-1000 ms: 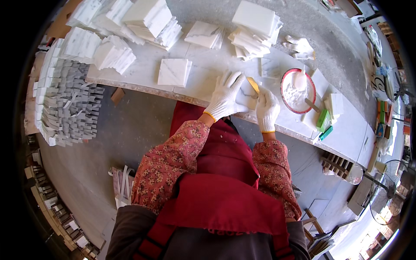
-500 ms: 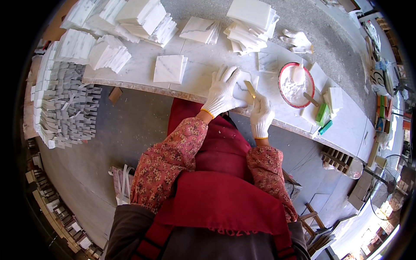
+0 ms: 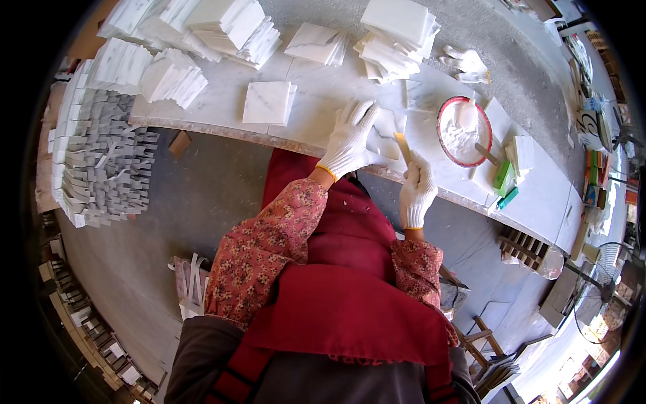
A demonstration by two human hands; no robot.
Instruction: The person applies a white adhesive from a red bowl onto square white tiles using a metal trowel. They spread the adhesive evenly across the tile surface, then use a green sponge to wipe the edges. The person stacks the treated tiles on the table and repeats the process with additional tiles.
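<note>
A white marble tile [image 3: 389,126] with grey veins lies near the table's front edge. Across its left side spreads my gloved left hand [image 3: 348,138], fingers at the far side and thumb along the near edge, holding it. In my gloved right hand [image 3: 418,187] is a putty knife [image 3: 402,145] with a yellowish blade, closed in my fingers. The blade points up and away beside the tile's right edge; whether it touches the tile, I cannot tell. To the right stands a red-rimmed bowl [image 3: 459,151] of white paste, with a spatula [image 3: 486,154] leaning on its rim.
Stacked marble tiles [image 3: 397,50] stand at the back, with more at far left. A tile pair [image 3: 268,104] lies left of my hands. Right of the bowl sit a green box [image 3: 503,178] and a loose glove [image 3: 465,64] lies behind. Strip piles [image 3: 114,161] rise left.
My right hand and the putty knife have drawn back slightly to the right, off the tile's surface. My left hand stays on the tile; the whole view has shifted a little.
</note>
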